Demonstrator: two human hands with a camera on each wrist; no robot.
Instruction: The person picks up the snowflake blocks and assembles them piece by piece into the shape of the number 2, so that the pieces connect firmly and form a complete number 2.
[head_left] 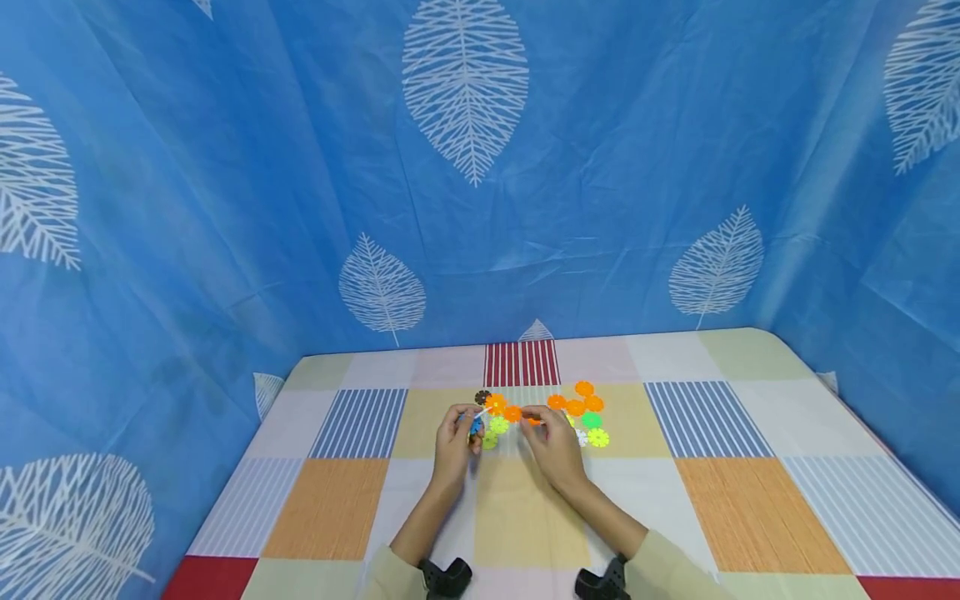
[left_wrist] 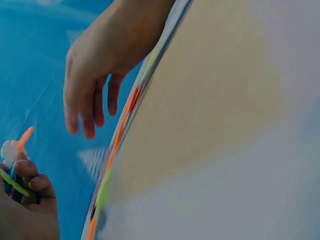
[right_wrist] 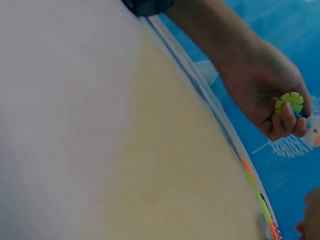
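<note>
My left hand grips a small cluster of joined flower-shaped plastic discs above the table. In the cluster I make out a blue disc, a yellow-green disc, a white disc and an orange disc sticking out at the end. The fingers hide part of it. Over the loose discs hangs my right hand, its fingers loosely bent downward with nothing visible between them in the left wrist view. Nearest its fingertips is an orange disc; whether they touch cannot be told.
Beyond and beside the right hand lie several orange discs, a green disc and a yellow-green disc. A dark brown disc lies near the left hand. A patchwork cloth covers the table; a blue leaf-patterned curtain surrounds it.
</note>
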